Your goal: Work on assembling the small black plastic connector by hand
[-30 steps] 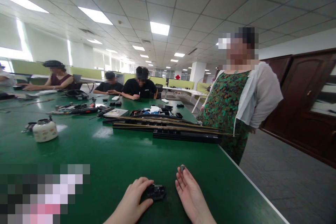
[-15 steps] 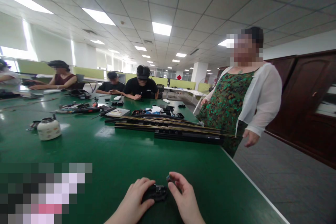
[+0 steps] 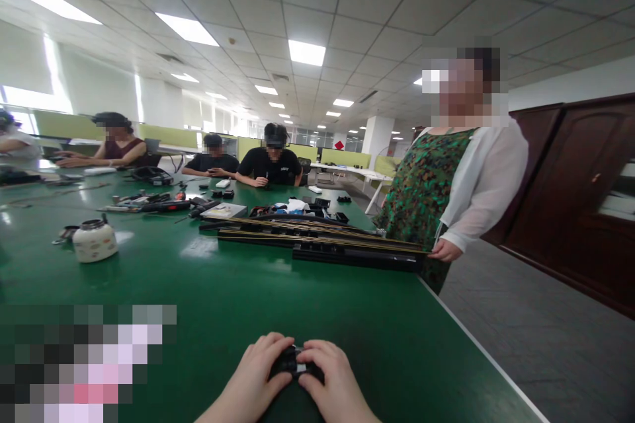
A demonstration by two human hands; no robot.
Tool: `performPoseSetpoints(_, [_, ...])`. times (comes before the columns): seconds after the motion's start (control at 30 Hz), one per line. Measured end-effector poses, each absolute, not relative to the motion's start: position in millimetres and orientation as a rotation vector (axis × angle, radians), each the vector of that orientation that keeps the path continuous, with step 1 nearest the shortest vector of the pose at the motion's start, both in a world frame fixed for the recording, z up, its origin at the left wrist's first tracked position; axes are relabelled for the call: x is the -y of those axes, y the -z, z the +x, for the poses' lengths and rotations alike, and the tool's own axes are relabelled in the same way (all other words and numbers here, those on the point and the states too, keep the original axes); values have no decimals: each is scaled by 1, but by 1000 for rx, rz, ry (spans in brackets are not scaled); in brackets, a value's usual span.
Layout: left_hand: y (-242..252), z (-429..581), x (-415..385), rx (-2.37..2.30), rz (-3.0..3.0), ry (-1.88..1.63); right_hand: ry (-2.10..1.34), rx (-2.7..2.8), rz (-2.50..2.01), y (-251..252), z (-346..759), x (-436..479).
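Both hands are closed on one small black part (image 3: 292, 363). The left hand (image 3: 255, 377) curls round its left end with the thumb underneath. The right hand (image 3: 330, 380) lies over its right end, fingers bent down onto it, so only a strip of the part shows between the knuckles. The part rests low on the green table (image 3: 223, 291), right at the near edge.

A blurred patch (image 3: 84, 363) sits on the table left of the grip. Well beyond the hands, long black rails (image 3: 317, 244) with pale strips lie across the table. A white jar (image 3: 95, 241) stands far out to the left of them, with loose tools (image 3: 159, 205) behind it.

Beyond and to the right, a standing person (image 3: 436, 192) in a green patterned dress is at the table edge, one hand (image 3: 445, 250) at the rails' right end. Three seated people (image 3: 268, 165) work at the far end.
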State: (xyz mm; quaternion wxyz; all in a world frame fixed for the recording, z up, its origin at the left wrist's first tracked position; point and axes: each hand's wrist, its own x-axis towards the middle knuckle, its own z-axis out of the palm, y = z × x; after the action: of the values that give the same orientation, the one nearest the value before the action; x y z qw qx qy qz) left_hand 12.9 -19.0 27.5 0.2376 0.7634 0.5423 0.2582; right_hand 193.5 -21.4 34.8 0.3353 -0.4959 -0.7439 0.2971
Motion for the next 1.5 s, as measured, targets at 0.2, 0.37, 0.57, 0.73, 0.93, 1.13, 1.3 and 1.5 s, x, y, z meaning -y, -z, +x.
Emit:
performPoseSetpoints(0.2, [-30,13,20,-1497,2093,-692,-825,1921,-1285,-34,197,21])
performPoseSetpoints(0.37, [-30,14,21,-1506,2074,-706,-869,1848,-1267,-34,199,20])
performPoseSetpoints(0.57, [-31,12,21,-1496,2073,-719,-861,1829,-1275,-34,198,20])
performPoseSetpoints(0.73, [-29,10,19,-1491,2083,-725,-853,1827,-1256,-34,197,20])
performPoseSetpoints(0.93, [-27,10,17,-1518,2067,-711,-857,1804,-1281,-35,197,20])
performPoseSetpoints(1.13, [-31,11,19,-1529,2074,-695,-845,1775,-1325,-35,199,20])
performPoseSetpoints(1.3, [-25,12,17,-1530,2097,-720,-819,1794,-1354,-36,199,20])
performPoseSetpoints(1.5, [-23,14,18,-1547,2147,-719,-799,1815,-1374,-35,199,21])
